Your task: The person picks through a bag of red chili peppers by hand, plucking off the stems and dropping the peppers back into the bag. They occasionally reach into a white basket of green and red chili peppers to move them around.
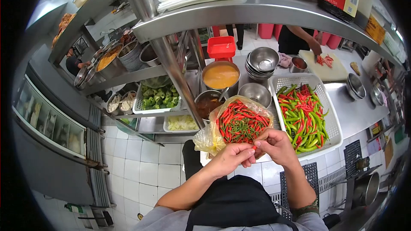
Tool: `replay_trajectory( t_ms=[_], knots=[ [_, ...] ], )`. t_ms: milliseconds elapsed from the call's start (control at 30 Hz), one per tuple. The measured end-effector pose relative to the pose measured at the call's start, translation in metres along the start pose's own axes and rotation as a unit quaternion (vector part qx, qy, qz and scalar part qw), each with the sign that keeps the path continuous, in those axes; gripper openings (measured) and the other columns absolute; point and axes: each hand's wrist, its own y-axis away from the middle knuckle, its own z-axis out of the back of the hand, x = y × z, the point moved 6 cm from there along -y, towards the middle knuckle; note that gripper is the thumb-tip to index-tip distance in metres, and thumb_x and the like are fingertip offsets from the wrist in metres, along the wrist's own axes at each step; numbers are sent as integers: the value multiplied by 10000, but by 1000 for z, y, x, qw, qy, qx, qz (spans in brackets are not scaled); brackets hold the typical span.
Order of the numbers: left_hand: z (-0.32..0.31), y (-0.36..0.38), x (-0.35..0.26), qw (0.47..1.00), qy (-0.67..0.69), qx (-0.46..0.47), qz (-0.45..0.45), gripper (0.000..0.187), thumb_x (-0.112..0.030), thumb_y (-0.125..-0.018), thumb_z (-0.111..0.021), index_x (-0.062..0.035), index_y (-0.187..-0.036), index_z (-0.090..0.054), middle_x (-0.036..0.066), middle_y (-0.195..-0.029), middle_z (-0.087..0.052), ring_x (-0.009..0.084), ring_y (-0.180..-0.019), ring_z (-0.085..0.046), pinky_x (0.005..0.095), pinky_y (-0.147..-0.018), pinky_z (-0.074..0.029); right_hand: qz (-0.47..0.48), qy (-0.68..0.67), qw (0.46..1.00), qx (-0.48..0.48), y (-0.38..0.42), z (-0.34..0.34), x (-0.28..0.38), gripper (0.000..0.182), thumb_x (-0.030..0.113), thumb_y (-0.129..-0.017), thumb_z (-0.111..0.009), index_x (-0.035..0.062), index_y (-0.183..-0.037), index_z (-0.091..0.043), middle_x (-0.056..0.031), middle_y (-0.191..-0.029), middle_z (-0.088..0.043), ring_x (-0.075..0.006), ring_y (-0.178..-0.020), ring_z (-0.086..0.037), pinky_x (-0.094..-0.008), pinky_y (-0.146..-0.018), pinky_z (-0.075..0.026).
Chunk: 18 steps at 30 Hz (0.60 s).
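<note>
Steel counter [355, 111] carries a bag of chillies [242, 122] beside a white basket [332, 124] of green and red ones. Left hand [233, 158] and right hand [276, 145] meet just before the bag, pinching one red chilli [254, 147]. Behind stand a soup pot [220, 76] and stacked bowls [263, 62].

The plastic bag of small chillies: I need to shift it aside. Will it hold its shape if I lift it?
Probably not. The plastic bag looks thin and crumpled, so likely floppy. It lies wide open, so chillies may spill out.
</note>
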Motion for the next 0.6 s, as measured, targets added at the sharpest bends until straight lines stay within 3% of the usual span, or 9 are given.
replay_trajectory(
  t_ms=[67,167,267,400,533,567,600],
  knots=[
    [3,1,4,997,63,-38,33,235,-229,-1046,-506,-31,-1022,-630,30,-872,-661,99,-792,-622,258,-750,-528,136,208,968,-46,1,-4,20,67,30,-870,-691,-24,-876,-650,-94,-805,-648,-199,-693,-654,-305,-613,-510],
    [4,2,3,989,109,-75,66,201,-210,-1048,-496,-45,-1052,-611,35,-882,-666,115,-794,-635,280,-750,-535,207,362,897,-145,-1,-12,32,82,28,-822,-719,-15,-877,-675,-132,-837,-645,-228,-725,-681,-334,-623,-514],
    [3,2,4,988,117,-84,52,172,-206,-1049,-488,-60,-1096,-566,46,-947,-665,121,-840,-644,280,-764,-538,154,371,914,-52,-32,-8,20,142,39,-804,-720,-7,-936,-696,-152,-876,-648,-292,-768,-676,-371,-667,-520],
    [3,7,9,989,138,-57,5,120,-179,-1051,-469,-78,-1081,-525,46,-1036,-648,119,-900,-636,268,-782,-531,148,445,880,-69,-73,-6,10,197,145,-838,-694,25,-993,-715,-161,-966,-670,-351,-900,-659,-437,-786,-518],
    [10,8,15,985,155,-69,-5,81,-165,-1041,-483,-97,-1072,-515,42,-1015,-629,115,-882,-616,256,-763,-520,61,589,805,-4,-105,-19,-16,206,194,-842,-665,48,-981,-710,-161,-1028,-681,-359,-969,-657,-471,-851,-517],
    [15,9,18,987,142,-74,2,84,-172,-1036,-498,-100,-1076,-514,34,-1010,-631,109,-878,-615,254,-752,-517,-3,597,802,23,-109,-19,-24,223,196,-826,-681,53,-996,-704,-175,-1080,-679,-357,-1001,-657,-476,-866,-515],
    [19,10,21,988,131,-79,10,90,-180,-1031,-512,-103,-1079,-513,27,-1005,-632,103,-875,-613,252,-742,-515,3,590,807,22,-109,-22,-21,244,227,-818,-696,58,-993,-707,-182,-1071,-681,-355,-999,-660,-476,-874,-515]
  ],
)
